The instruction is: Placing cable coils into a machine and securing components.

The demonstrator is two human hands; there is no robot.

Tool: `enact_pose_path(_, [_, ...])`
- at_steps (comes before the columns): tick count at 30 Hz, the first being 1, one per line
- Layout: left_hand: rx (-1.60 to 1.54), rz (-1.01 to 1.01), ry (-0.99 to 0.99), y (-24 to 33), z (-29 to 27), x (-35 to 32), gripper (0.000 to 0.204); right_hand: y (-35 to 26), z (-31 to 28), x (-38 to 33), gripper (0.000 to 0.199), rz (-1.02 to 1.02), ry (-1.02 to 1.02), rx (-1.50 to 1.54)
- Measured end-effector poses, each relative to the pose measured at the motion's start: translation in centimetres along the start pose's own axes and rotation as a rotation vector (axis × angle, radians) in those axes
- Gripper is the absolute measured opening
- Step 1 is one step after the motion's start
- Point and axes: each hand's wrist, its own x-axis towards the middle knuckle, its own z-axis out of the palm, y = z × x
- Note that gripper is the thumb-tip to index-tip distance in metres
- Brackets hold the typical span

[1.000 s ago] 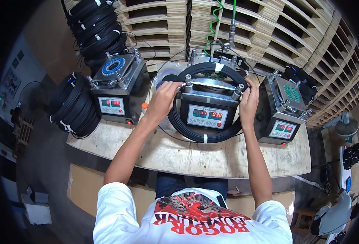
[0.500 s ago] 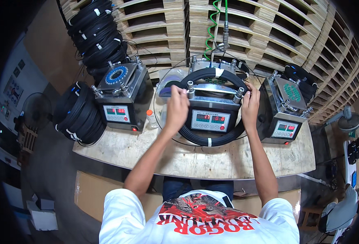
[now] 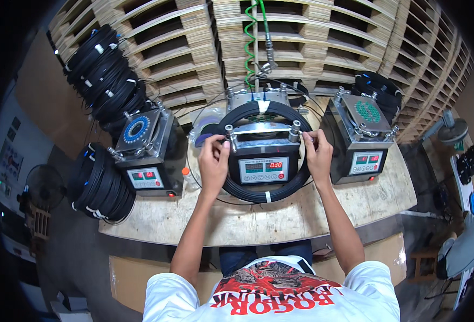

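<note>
A black cable coil (image 3: 267, 197), tied with white bands, rings the front of the middle machine (image 3: 263, 169), which has a lit display and a metal clamp plate between two knurled posts. My left hand (image 3: 214, 161) is closed, thumb and fingers together beside the left post (image 3: 230, 136). By the right post (image 3: 295, 130), my right hand (image 3: 318, 153) is closed in a pinch at the coil's right side. What lies between the fingertips of either hand is too small to make out. Two thin cables with blue ends stand behind the clamp plate.
A similar machine (image 3: 150, 166) with a blue ring of connectors stands left, another (image 3: 361, 145) with green ones right. Black coils are stacked (image 3: 105, 75) at far left. A small orange-capped bottle (image 3: 190, 177) stands near my left hand. Wooden pallets (image 3: 312, 48) rise behind.
My left hand has come off the left post's top and down beside it. The right hand stays at the coil's right side. The middle display's readout has changed, and the view has shifted.
</note>
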Motion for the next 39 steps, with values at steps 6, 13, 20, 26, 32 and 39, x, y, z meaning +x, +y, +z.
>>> enact_pose_path(6, [0.198, 0.239, 0.004, -0.1, 0.3, -0.5, 0.038, 0.1, 0.1, -0.2, 0.014, -0.151, 0.055, 0.078])
enact_pose_path(13, [0.071, 0.230, -0.102, -1.7, 0.0, 1.5, 0.070, 0.8, -0.6, -0.6, 0.018, 0.049, -0.020, 0.164])
enact_pose_path(20, [-0.004, 0.158, -0.169, -2.2, 0.5, 1.4, 0.080, -1.5, 1.9, -2.8, 0.013, -0.027, 0.049, 0.104])
enact_pose_path(26, [-0.061, 0.138, -0.239, -1.4, -0.8, 2.1, 0.069, -3.8, -0.2, 1.2, 0.009, -0.084, -0.072, 0.060])
enact_pose_path(32, [0.022, 0.192, -0.256, 0.8, -0.4, 4.9, 0.049, -3.8, -0.2, 16.2, 0.014, -0.247, -0.191, 0.003])
enact_pose_path(39, [0.043, 0.150, -0.236, 1.1, 1.2, 5.3, 0.048, 1.0, 7.4, 23.6, 0.021, -0.104, -1.122, -0.109])
